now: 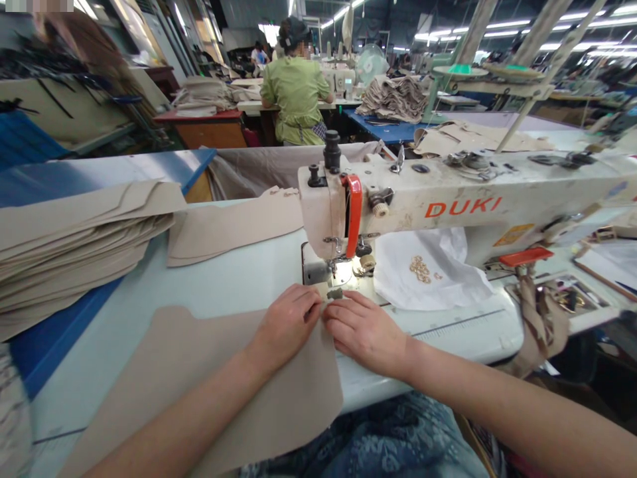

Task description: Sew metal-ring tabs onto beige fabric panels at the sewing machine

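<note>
A large beige fabric piece (223, 392) lies on the pale sewing table and reaches up to the sewing machine's (323, 199) needle area. My left hand (288, 318) is closed at its upper edge, thumb and fingers bent together on the cloth. On the other side of that corner is my right hand (368, 332), its fingers curled together and pressed on the fabric edge. Between the fingertips sits a small dark grey-green object (335, 293), too small to name. The lit needle plate (343, 273) is just beyond my fingers.
At left rises a stack of beige cut pieces (74, 245); another beige piece (233, 226) lies behind the needle area. Gold-coloured rings (419, 269) rest on white cloth (448, 292) under the machine arm. Beige straps (535, 318) hang at right. A co-worker (296, 93) sits ahead.
</note>
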`<state>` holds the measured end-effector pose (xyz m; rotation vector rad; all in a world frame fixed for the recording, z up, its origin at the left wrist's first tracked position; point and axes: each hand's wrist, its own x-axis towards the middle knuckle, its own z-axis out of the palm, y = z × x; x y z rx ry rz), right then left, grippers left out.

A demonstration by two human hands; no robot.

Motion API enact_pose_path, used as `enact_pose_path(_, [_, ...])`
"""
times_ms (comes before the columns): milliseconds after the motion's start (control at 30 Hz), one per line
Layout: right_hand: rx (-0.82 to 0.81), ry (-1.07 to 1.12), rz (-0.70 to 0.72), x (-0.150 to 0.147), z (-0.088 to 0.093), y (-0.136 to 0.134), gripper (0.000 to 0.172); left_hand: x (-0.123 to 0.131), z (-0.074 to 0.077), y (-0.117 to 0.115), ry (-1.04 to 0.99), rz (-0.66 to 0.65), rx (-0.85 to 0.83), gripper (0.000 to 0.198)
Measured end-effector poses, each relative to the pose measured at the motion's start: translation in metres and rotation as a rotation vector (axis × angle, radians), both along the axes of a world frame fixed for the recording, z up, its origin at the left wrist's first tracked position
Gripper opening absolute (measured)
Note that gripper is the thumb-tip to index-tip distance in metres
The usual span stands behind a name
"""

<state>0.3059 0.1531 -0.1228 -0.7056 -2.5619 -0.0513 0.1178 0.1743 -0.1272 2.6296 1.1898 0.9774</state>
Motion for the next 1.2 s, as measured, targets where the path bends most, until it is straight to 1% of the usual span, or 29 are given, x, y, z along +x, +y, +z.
enact_pose_path(133, [-0.057, -0.019, 0.055, -0.0008, -0.0023, -0.0026, 0.011, 0.0008, 0.0005, -0.0001, 0.032, 0.004, 0.033, 0.022])
enact_pose_path(333, [-0.081, 0.028, 0.052, -0.0002, -0.0044, -0.0025, 0.019, 0.0012, -0.0027, 0.0006, 0.088, -0.036, 0.102, 0.021])
enact_pose_path(567, [-0.081, 0.055, 0.051, -0.0003, -0.0062, -0.0016, 0.019, 0.0024, -0.0031, 0.0016, 0.087, -0.017, 0.07, 0.02])
enact_pose_path(900, [-0.094, 0.046, 0.05, -0.0007, -0.0066, -0.0024, 0.021, 0.002, -0.0036, -0.0002, 0.107, -0.028, 0.089, 0.019])
enact_pose_path(1100, [-0.077, -0.003, 0.048, -0.0004, -0.0025, -0.0023, 0.018, 0.0012, -0.0036, 0.0002, 0.109, -0.043, 0.096, 0.023])
enact_pose_path(1200, [-0.065, -0.032, 0.037, -0.0006, 0.0003, -0.0003, 0.017, 0.0, -0.0056, -0.0003, 0.115, -0.046, 0.072, 0.024])
